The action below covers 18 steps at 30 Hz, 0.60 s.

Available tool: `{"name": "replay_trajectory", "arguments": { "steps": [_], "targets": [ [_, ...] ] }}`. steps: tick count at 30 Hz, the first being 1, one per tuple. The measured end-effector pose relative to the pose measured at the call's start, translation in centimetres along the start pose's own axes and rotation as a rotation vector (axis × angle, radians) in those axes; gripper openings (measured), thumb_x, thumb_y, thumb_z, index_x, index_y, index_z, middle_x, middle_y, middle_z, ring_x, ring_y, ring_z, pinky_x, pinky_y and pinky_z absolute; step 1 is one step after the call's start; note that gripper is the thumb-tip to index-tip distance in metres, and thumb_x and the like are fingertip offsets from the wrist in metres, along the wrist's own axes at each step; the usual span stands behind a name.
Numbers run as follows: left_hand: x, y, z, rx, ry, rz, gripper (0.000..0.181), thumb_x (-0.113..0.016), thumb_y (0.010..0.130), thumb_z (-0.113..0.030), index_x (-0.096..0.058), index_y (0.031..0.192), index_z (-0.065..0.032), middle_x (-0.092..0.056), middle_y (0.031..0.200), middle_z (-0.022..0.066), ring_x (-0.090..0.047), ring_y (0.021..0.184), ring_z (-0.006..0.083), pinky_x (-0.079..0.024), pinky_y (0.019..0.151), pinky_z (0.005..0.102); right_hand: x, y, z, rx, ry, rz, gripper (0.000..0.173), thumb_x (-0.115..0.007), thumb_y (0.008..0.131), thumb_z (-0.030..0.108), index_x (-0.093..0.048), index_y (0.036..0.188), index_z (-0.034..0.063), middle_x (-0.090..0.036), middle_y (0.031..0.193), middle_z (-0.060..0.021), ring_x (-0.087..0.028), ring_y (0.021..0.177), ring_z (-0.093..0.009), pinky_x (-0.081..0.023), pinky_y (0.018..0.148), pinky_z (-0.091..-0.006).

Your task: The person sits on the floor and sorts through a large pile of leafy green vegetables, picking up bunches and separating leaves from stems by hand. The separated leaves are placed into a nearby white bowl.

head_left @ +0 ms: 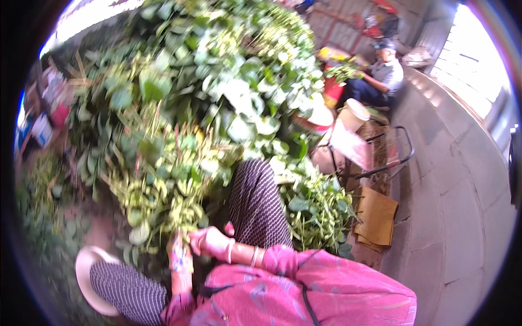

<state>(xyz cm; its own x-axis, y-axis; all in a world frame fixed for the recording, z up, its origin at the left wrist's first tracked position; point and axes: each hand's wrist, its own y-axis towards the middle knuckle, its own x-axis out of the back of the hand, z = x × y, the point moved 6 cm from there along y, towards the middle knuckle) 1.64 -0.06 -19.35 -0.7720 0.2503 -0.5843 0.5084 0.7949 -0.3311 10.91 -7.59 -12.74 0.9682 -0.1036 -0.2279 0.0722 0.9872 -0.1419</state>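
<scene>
My left hand (180, 252), in a patterned glove or sleeve cover, is closed round the lower end of a bunch of leafy green plants with pods (175, 203), which look like soybean plants. Close beside it, at the right of the bunch, is my right hand (210, 243) in a pale glove, its fingers bent and touching the pods or stems. Blur hides whether its fingertips grip anything. Both hands are low in the view, between my knees. Beyond them rises a large heap of leafy plants (183, 77).
A pale round rim (83, 281) shows beside my left knee. More podded plants (318, 212) lie right of my right knee. Farther right are a folded tan cloth or sack (375, 216), a metal frame (403, 150) and a pale bucket (354, 114). A seated person (383, 77) holds greenery.
</scene>
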Motion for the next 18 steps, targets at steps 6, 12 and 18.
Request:
{"name": "replay_trajectory", "arguments": {
  "steps": [6, 12, 18],
  "targets": [
    [-1.0, 0.7, 0.0, 0.003, -0.209, -0.021, 0.021, -0.050, 0.086, -0.025, -0.052, 0.074, -0.0090, -0.051, 0.060, -0.0011, -0.046, 0.045, 0.0076, -0.036, 0.039, 0.0196, -0.3, -0.1, -0.3, -0.154, 0.057, -0.066, 0.015, -0.050, 0.080, 0.011, -0.053, 0.066, 0.0062, -0.047, 0.050, 0.0002, -0.036, 0.039, -0.006, -0.023, 0.035, -0.0219],
    [-1.2, -0.2, -1.8, -0.056, 0.430, -0.118, 0.022, -0.059, 0.079, -0.027, -0.049, 0.071, -0.0095, -0.046, 0.050, -0.0021, -0.039, 0.032, 0.0088, -0.028, 0.028, 0.0220, -0.7, 0.3, 0.4, 0.004, -0.010, -0.087, 0.011, -0.049, 0.080, 0.004, -0.060, 0.082, 0.0008, -0.045, 0.055, 0.0033, -0.038, 0.049, -0.005, -0.032, 0.044, -0.0207],
    [-2.3, -1.0, -1.9, 0.035, 0.291, -0.048, 0.009, -0.056, 0.080, -0.011, -0.049, 0.086, -0.0078, -0.050, 0.054, 0.0001, -0.042, 0.032, 0.0078, -0.029, 0.026, 0.0201, 0.4, 1.1, -0.7, -0.056, 0.092, -0.114, 0.012, -0.051, 0.081, 0.007, -0.061, 0.086, 0.0028, -0.049, 0.057, 0.0026, -0.041, 0.048, -0.005, -0.031, 0.043, -0.0202]
  ]
}}
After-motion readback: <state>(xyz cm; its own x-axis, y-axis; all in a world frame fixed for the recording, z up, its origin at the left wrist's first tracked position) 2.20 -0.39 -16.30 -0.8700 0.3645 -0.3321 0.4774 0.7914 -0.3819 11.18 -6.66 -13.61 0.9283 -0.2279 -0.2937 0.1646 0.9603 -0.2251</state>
